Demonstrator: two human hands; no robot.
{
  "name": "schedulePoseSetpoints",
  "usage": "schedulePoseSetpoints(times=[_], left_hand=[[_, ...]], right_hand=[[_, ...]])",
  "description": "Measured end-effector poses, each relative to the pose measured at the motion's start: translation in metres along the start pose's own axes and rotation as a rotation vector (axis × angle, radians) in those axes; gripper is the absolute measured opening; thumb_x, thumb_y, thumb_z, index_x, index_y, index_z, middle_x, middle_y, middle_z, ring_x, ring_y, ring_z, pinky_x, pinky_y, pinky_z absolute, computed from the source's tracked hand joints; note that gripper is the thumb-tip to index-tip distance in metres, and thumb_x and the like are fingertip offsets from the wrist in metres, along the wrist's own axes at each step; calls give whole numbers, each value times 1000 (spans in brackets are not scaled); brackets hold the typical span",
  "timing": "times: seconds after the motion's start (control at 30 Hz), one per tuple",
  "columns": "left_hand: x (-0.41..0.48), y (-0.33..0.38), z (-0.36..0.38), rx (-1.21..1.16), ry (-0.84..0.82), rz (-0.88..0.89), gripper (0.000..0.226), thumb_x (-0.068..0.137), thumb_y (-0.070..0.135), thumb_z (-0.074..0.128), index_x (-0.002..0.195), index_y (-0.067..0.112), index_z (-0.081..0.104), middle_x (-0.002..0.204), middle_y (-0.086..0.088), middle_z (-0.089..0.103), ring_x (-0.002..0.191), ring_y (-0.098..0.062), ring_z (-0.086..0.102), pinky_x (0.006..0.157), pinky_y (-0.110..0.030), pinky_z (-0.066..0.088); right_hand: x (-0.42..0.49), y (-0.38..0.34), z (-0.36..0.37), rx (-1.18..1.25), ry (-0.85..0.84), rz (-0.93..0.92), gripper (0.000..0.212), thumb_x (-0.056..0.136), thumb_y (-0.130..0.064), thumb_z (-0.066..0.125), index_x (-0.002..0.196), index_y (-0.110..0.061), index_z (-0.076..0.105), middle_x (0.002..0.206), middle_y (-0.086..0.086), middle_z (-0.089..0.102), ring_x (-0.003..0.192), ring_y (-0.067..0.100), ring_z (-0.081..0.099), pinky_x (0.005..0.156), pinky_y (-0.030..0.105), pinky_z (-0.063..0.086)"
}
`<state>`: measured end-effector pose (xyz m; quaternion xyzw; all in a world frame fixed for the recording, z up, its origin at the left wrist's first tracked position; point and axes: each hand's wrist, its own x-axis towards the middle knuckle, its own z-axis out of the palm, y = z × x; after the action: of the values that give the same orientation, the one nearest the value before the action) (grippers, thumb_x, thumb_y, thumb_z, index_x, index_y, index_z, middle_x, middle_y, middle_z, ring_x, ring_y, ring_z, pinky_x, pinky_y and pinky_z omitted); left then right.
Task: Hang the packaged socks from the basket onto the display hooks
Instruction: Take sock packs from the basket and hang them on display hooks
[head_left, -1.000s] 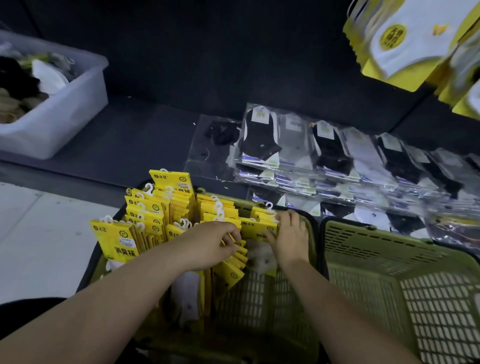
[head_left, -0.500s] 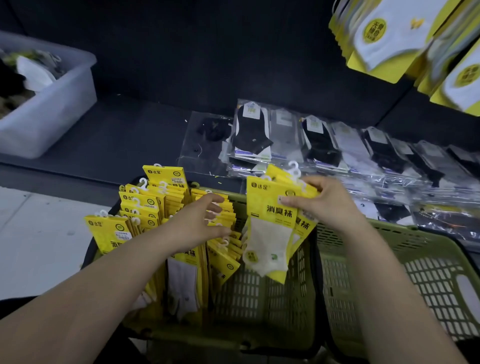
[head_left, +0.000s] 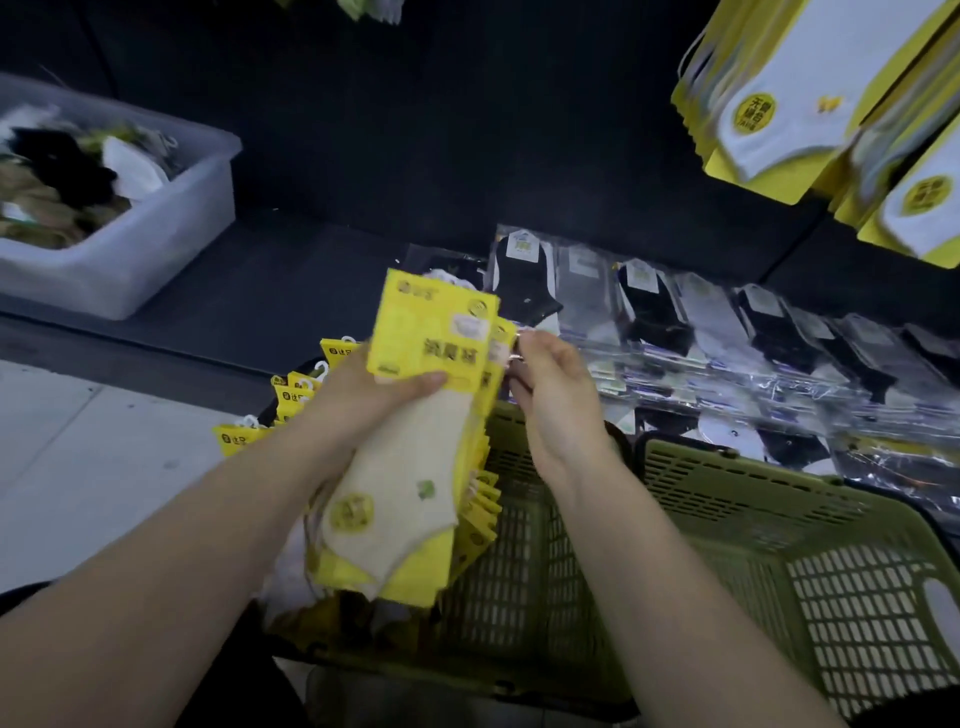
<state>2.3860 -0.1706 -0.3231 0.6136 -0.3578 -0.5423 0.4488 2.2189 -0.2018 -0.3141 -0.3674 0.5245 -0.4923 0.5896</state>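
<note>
A stack of yellow-carded sock packs (head_left: 415, 441) with cream socks is held up above the green basket (head_left: 524, 571). My left hand (head_left: 363, 395) grips the stack from the left, thumb across the front card. My right hand (head_left: 550, 395) pinches the right edge of the stack near its top. More yellow sock packs (head_left: 291, 395) with white hooks stand in the basket behind my left arm. Yellow packs with white socks hang on display hooks (head_left: 779, 109) at the upper right.
A second green basket (head_left: 810, 561) stands to the right. Clear-bagged dark and grey socks (head_left: 701, 332) lie in a row on the dark shelf. A translucent bin (head_left: 119, 218) of loose socks sits at the left. Pale floor lies lower left.
The stack of packs came up out of the basket. My left hand left the basket's packs and took hold of the stack, and my right hand shifted to its right edge.
</note>
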Motion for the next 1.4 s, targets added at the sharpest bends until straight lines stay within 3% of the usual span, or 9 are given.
schedulePoseSetpoints(times=[0.1, 0.23, 0.33, 0.67, 0.87, 0.97, 1.07, 1.17, 1.4], left_hand=[[11, 17, -40, 43, 97, 20, 45, 73, 26, 79, 114, 18, 62, 105, -4, 72, 92, -24, 69, 82, -41, 55], [13, 19, -66, 182, 203, 69, 51, 74, 27, 79, 119, 22, 57, 103, 7, 69, 90, -11, 65, 70, -29, 49], [15, 14, -68, 260, 212, 60, 46, 77, 23, 78, 116, 21, 54, 102, 9, 65, 96, -15, 60, 82, -32, 44], [22, 4, -71, 308, 208, 74, 41, 80, 21, 76, 107, 32, 47, 91, 17, 60, 87, -9, 58, 77, -32, 42], [20, 5, -73, 304, 203, 67, 41, 80, 22, 75, 108, 31, 47, 95, 15, 62, 93, -13, 59, 83, -35, 44], [20, 5, -72, 292, 196, 70, 42, 80, 24, 75, 109, 33, 46, 95, 16, 61, 94, -13, 58, 84, -35, 44], [16, 5, -69, 273, 157, 104, 42, 80, 26, 75, 108, 35, 45, 94, 21, 61, 90, -1, 55, 75, -23, 41], [14, 2, -62, 230, 63, 93, 48, 81, 29, 73, 121, 30, 47, 109, 12, 66, 101, -7, 60, 85, -29, 45], [11, -4, -33, -55, -110, -67, 52, 92, 41, 54, 138, 23, 41, 120, 0, 66, 105, -21, 65, 90, -41, 51]], right_hand=[[-8, 38, -6, -397, -30, -68, 15, 92, -22, 58, 107, -21, 54, 102, -8, 58, 92, 6, 56, 75, 9, 43], [-27, 106, 0, -996, -288, -34, 63, 83, -34, 70, 134, -13, 42, 125, 6, 45, 117, 20, 46, 98, 30, 41], [-30, 135, 10, -1069, -286, -29, 79, 81, -39, 70, 143, -11, 28, 137, 9, 35, 129, 25, 36, 105, 31, 35], [-33, 155, 20, -1221, -118, -367, 53, 87, -26, 64, 136, -23, 44, 132, 1, 35, 122, 20, 37, 101, 29, 36], [-42, 155, 6, -858, -52, -171, 34, 87, -10, 61, 120, -16, 52, 105, 2, 64, 100, 22, 61, 71, 22, 40], [-42, 136, -15, -391, -29, 34, 31, 87, -5, 63, 112, -20, 53, 106, -2, 68, 100, 15, 65, 86, 28, 49], [-33, 94, -34, 40, 39, 69, 25, 90, -4, 56, 111, -15, 60, 100, -2, 72, 89, 12, 68, 78, 27, 54], [-18, 43, -43, 320, 15, 50, 20, 93, -9, 49, 108, -10, 63, 94, 3, 74, 80, 15, 70, 72, 27, 58], [2, 2, 9, 278, -105, 22, 19, 94, -6, 52, 111, -4, 60, 97, 8, 71, 84, 19, 68, 81, 33, 55]])
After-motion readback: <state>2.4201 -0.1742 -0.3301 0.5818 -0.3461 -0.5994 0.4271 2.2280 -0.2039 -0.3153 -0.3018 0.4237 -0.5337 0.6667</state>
